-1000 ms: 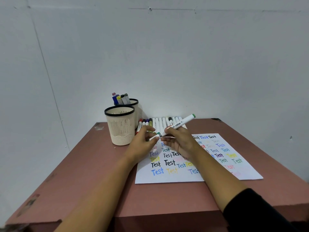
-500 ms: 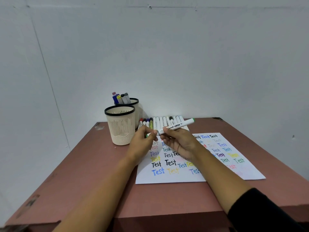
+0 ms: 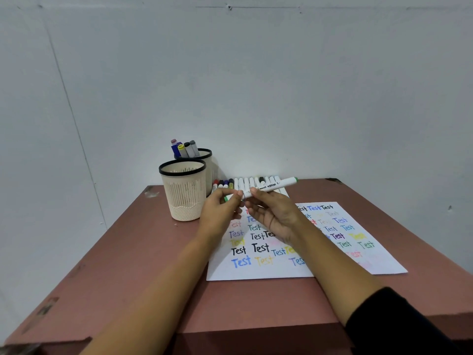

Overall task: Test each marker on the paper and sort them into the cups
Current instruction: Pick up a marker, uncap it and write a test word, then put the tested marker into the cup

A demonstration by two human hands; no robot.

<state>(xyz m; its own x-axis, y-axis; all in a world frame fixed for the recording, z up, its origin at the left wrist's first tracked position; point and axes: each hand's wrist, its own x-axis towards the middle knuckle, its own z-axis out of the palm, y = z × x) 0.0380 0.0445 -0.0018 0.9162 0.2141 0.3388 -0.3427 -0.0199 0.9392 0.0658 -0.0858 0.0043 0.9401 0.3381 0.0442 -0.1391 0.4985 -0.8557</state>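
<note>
Over the last second the white marker with green ends (image 3: 271, 186) has sunk from a steep tilt to nearly level. It is held in the air above the far edge of the white paper sheet covered in coloured "Test" words (image 3: 281, 274). The left hand (image 3: 217, 216) pinches the marker's left green end, and the right hand (image 3: 276, 217) has its fingers (image 3: 256, 192) clamped on the barrel. A row of markers (image 3: 245, 182) lies behind. To the left stand a cream ribbed front cup (image 3: 184, 198) and a back cup (image 3: 207, 160) holding markers, all on the reddish-brown bench (image 3: 128, 265).
</note>
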